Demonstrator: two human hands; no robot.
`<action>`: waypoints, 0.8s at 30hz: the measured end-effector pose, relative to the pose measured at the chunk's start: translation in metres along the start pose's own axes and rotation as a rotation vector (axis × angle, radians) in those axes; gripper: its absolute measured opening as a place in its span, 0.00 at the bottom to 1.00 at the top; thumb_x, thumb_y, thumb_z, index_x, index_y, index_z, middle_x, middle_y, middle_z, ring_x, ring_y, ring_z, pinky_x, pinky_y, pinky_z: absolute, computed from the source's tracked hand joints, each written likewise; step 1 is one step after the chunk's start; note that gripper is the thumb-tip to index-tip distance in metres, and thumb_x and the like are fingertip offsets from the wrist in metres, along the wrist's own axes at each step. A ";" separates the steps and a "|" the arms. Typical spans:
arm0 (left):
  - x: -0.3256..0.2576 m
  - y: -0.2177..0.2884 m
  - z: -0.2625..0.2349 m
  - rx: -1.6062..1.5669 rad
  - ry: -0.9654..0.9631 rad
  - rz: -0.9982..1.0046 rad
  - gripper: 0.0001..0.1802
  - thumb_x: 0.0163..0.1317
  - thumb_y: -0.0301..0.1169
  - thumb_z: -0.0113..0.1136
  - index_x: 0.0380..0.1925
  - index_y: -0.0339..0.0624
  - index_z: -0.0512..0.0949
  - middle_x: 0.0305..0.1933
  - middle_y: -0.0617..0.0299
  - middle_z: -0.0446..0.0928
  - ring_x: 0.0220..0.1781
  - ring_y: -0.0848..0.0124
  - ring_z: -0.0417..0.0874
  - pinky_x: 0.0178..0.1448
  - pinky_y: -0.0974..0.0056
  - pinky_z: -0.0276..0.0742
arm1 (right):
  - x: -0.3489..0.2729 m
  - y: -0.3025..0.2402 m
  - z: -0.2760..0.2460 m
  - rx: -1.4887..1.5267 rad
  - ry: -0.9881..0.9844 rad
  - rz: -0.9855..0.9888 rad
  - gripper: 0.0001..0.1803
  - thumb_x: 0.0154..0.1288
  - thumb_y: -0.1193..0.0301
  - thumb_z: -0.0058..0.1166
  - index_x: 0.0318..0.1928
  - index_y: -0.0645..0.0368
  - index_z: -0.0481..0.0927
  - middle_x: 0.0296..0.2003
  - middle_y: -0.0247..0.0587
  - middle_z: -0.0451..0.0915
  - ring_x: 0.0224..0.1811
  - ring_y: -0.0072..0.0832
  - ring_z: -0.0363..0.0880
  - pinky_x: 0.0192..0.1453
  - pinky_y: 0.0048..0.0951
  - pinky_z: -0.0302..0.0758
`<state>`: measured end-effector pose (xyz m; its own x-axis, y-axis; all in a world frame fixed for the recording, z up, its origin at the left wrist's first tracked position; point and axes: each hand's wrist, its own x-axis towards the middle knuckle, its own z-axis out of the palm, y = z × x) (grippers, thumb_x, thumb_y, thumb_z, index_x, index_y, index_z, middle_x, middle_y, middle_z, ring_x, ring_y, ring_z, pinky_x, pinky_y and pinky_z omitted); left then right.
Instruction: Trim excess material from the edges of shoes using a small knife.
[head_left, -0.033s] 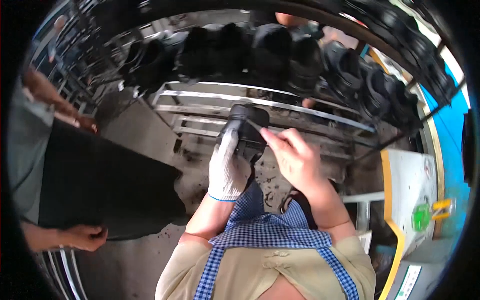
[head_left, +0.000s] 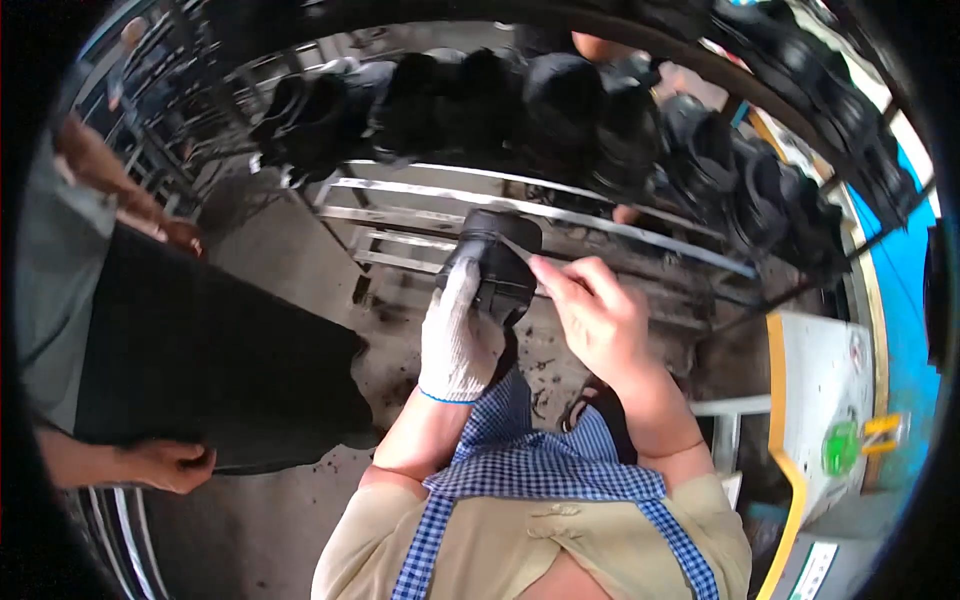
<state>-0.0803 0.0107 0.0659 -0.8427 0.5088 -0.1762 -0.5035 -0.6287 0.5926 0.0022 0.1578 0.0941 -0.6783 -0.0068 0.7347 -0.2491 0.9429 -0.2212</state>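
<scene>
A person's left hand [head_left: 458,335], in a white work glove, was wrapped around a black moulded part [head_left: 503,258], holding it above the near rails of a metal rack [head_left: 560,215]. The bare right hand [head_left: 598,318] pinched a thin blade [head_left: 522,251] against the part's top. More dark parts [head_left: 560,100] lined the rack's far edge.

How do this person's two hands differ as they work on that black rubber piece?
The left hand wears a white knit glove; the right hand is bare. The left hand grips the black part from below, while the right hand presses a thin blade-like tool against its top. Both hands meet at that part, above the metal rack.
</scene>
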 end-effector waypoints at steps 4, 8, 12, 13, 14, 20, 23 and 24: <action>0.005 0.028 -0.007 -0.053 -0.011 0.112 0.22 0.69 0.44 0.56 0.56 0.43 0.74 0.49 0.60 0.82 0.47 0.71 0.84 0.41 0.71 0.82 | 0.032 -0.003 0.007 -0.058 -0.142 -0.100 0.27 0.55 0.77 0.61 0.57 0.44 0.81 0.31 0.33 0.73 0.22 0.28 0.78 0.25 0.30 0.78; 0.014 0.035 -0.027 -0.093 0.004 0.137 0.22 0.69 0.43 0.57 0.57 0.43 0.73 0.52 0.58 0.80 0.53 0.68 0.82 0.55 0.62 0.80 | 0.053 -0.017 0.014 -0.066 -0.106 -0.194 0.29 0.51 0.75 0.62 0.57 0.44 0.81 0.32 0.34 0.72 0.23 0.28 0.78 0.25 0.29 0.78; 0.014 0.035 -0.020 -0.046 0.095 0.267 0.23 0.69 0.43 0.57 0.58 0.43 0.72 0.53 0.60 0.79 0.56 0.67 0.80 0.61 0.60 0.75 | 0.069 -0.029 0.020 0.019 -0.012 -0.139 0.24 0.53 0.83 0.62 0.52 0.50 0.84 0.29 0.36 0.73 0.22 0.30 0.77 0.26 0.31 0.75; 0.013 0.037 -0.012 -0.070 0.126 0.290 0.18 0.68 0.40 0.61 0.51 0.41 0.77 0.40 0.64 0.81 0.34 0.82 0.79 0.28 0.78 0.67 | 0.069 -0.029 0.020 0.006 -0.054 -0.149 0.24 0.54 0.83 0.62 0.53 0.50 0.83 0.29 0.37 0.74 0.22 0.31 0.77 0.25 0.31 0.74; 0.016 0.039 -0.011 -0.074 0.120 0.287 0.18 0.68 0.40 0.61 0.51 0.41 0.77 0.40 0.64 0.81 0.34 0.82 0.79 0.28 0.78 0.67 | 0.071 -0.027 0.023 -0.002 -0.054 -0.150 0.24 0.54 0.83 0.62 0.53 0.50 0.83 0.29 0.37 0.74 0.22 0.31 0.77 0.25 0.31 0.74; 0.017 0.029 -0.026 0.366 0.203 0.462 0.16 0.68 0.44 0.58 0.47 0.47 0.79 0.33 0.69 0.79 0.19 0.85 0.68 0.21 0.78 0.60 | 0.056 -0.029 0.035 0.093 -0.092 -0.017 0.21 0.60 0.76 0.60 0.54 0.48 0.82 0.28 0.35 0.73 0.22 0.31 0.79 0.24 0.33 0.77; 0.015 0.031 -0.005 0.128 0.221 0.378 0.17 0.69 0.43 0.57 0.50 0.44 0.77 0.35 0.67 0.79 0.23 0.82 0.71 0.24 0.75 0.66 | 0.054 -0.032 0.030 0.102 -0.072 -0.007 0.21 0.61 0.76 0.60 0.55 0.48 0.82 0.28 0.36 0.73 0.22 0.32 0.79 0.24 0.33 0.77; 0.012 0.033 -0.008 0.162 0.203 0.376 0.18 0.70 0.43 0.57 0.52 0.44 0.77 0.37 0.65 0.80 0.27 0.81 0.76 0.27 0.74 0.70 | 0.053 -0.035 0.032 0.114 -0.081 0.006 0.21 0.61 0.76 0.60 0.55 0.48 0.81 0.28 0.36 0.73 0.22 0.32 0.79 0.24 0.33 0.77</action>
<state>-0.1082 -0.0088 0.0774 -0.9897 0.1269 -0.0658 -0.1323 -0.6394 0.7574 -0.0472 0.1135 0.1199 -0.7324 -0.0330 0.6800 -0.3193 0.8988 -0.3002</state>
